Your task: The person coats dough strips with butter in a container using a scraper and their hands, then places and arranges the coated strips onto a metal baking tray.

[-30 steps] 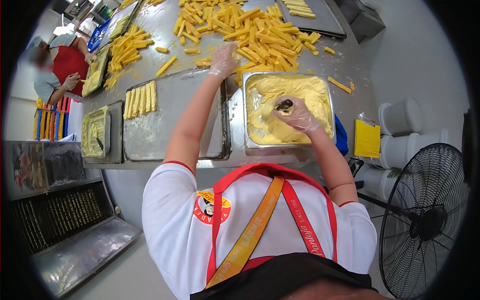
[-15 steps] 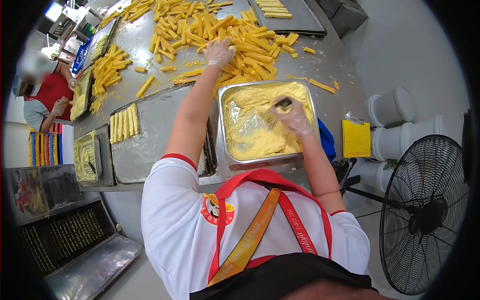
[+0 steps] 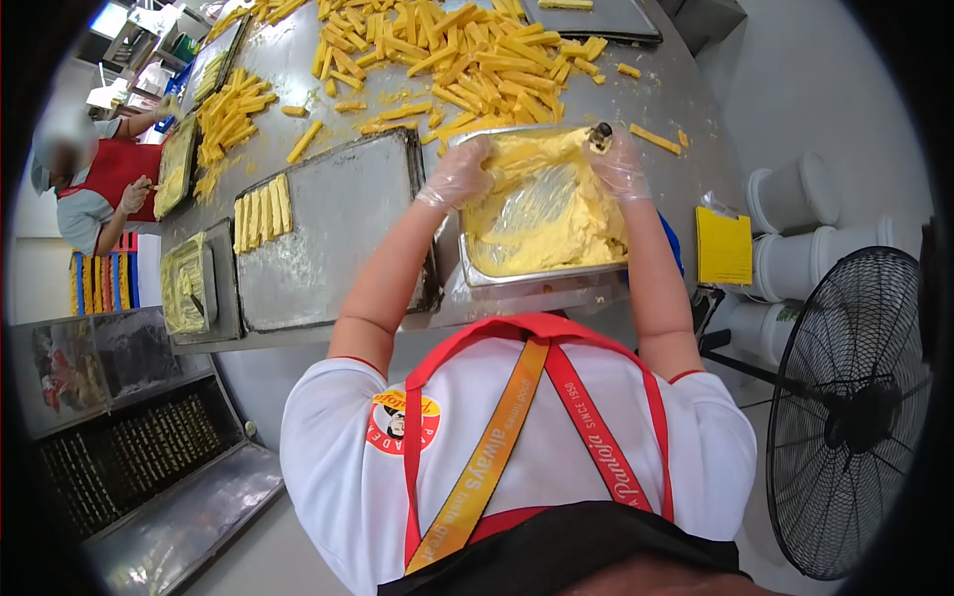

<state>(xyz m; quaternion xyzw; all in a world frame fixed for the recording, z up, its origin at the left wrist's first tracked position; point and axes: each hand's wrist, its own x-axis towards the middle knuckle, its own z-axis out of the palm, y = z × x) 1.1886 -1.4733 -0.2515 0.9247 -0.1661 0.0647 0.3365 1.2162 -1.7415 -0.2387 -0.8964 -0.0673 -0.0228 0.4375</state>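
Observation:
A steel pan (image 3: 545,275) holds pale yellow cream (image 3: 596,223), with bare metal showing through the middle. My left hand (image 3: 459,173), in a clear plastic glove, is closed at the pan's left rim; what its fingers hold, if anything, is hidden. At the upper right rim, my right hand (image 3: 619,164), also gloved, is closed around a dark-handled tool (image 3: 600,133) whose lower end is hidden. Behind the pan lies a large pile of yellow sticks (image 3: 487,60). Left of the pan, a flat metal tray (image 3: 333,238) carries several cream-coated sticks (image 3: 263,213).
At the far left a co-worker (image 3: 89,189) in a red apron works by another tray (image 3: 179,169). A smaller cream pan (image 3: 189,283) sits at the table's left end. White buckets (image 3: 795,194), a yellow pad (image 3: 724,246) and a black fan (image 3: 850,417) are on the right.
My left hand has come from the stick pile to the pan's left rim. My right hand, with the tool, has moved from over the cream to the upper right rim.

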